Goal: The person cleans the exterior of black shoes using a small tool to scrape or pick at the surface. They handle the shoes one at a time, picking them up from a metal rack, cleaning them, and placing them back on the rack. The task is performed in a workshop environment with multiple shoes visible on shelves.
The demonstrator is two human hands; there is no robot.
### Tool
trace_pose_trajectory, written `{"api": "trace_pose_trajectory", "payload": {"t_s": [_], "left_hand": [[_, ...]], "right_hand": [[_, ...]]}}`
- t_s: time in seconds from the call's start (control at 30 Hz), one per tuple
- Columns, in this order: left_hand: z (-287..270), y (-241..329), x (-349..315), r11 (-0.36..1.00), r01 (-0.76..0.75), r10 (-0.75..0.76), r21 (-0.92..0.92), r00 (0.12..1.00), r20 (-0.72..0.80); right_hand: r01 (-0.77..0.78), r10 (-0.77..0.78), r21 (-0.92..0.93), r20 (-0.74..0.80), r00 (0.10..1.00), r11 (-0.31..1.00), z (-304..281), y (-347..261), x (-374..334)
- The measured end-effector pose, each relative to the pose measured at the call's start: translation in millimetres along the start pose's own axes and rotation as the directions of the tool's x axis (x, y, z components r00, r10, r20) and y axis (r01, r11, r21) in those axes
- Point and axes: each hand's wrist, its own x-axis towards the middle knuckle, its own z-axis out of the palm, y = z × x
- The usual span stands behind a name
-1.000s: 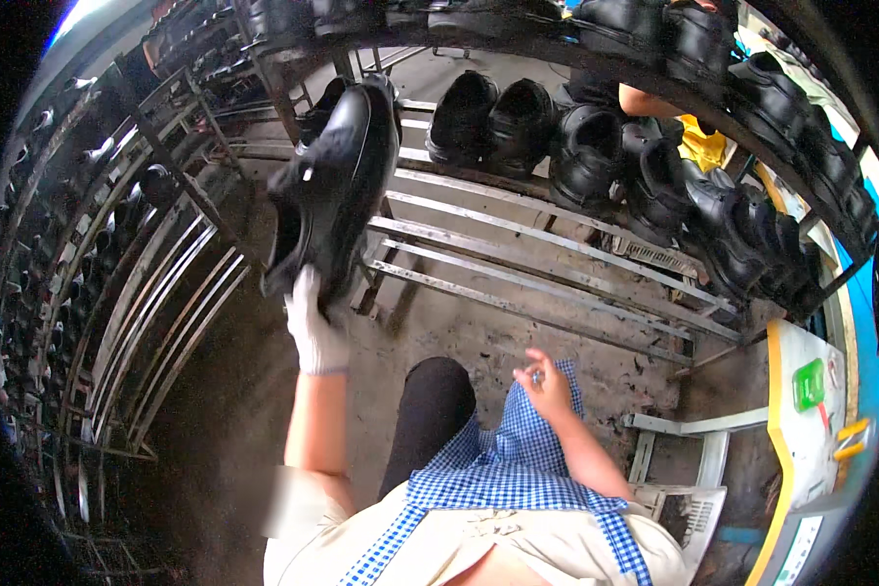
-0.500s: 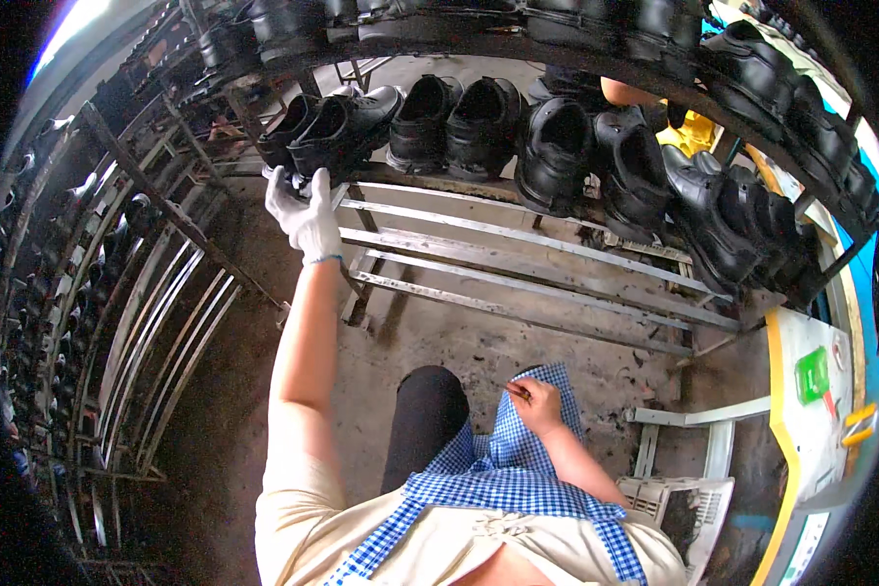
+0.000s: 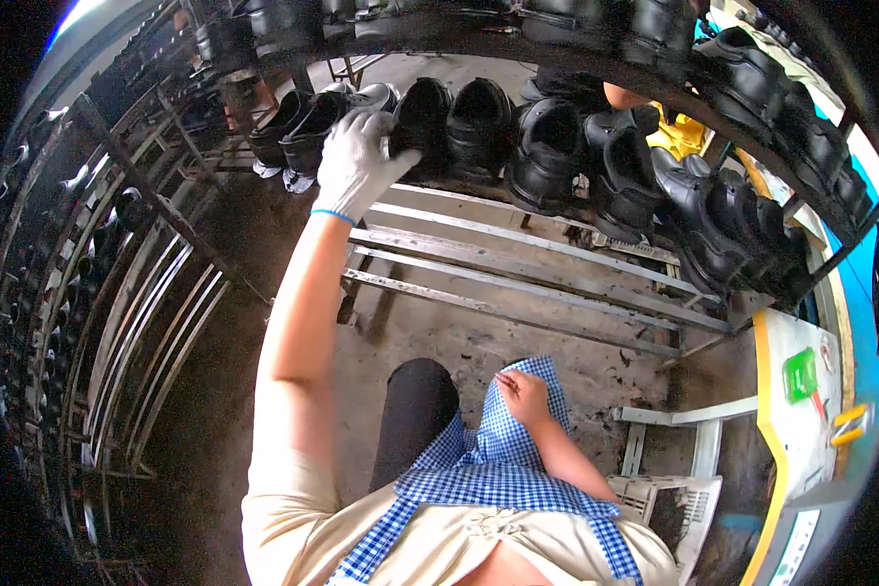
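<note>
My left hand (image 3: 355, 166), in a white glove with a blue cuff edge, is raised at the row of black shoes on the shelf. Its thumb stands apart from the fingers, and nothing shows in its grasp. It partly covers a black shoe (image 3: 309, 135) on its left; another black shoe (image 3: 422, 115) is just beyond the thumb. Whether the fingertips touch a shoe is hidden. My bare right hand (image 3: 525, 398) rests low over the blue checked apron (image 3: 498, 439), fingers bent together; what they hold, if anything, is too small to make out.
Metal rails (image 3: 537, 239) run below the shoe row. Another rack (image 3: 166, 332) with shoes curves along the left. At right stand a white, yellow-edged panel (image 3: 801, 391) and a pale plastic crate (image 3: 698, 518). A yellow object (image 3: 676, 132) lies behind the shoes.
My left hand has moved right and up, from the leftmost shoes to in front of the neighbouring ones, its fingers now bent forward. My right hand has stayed over the apron.
</note>
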Motion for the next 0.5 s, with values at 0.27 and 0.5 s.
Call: {"api": "trace_pose_trajectory", "payload": {"t_s": [0.27,0.5], "left_hand": [[17.2,6.2,-10.1,0.982,-0.035,0.035,-0.184,0.999,-0.004],[-6.5,18.9,-25.1,0.806,0.404,-0.318,-0.433,0.912,0.259]], "right_hand": [[-0.033,0.039,-0.085,0.076,0.996,0.996,5.4,-9.9,5.8],[-0.217,0.213,0.189,0.044,0.976,0.958,13.6,8.5,-7.8]]}}
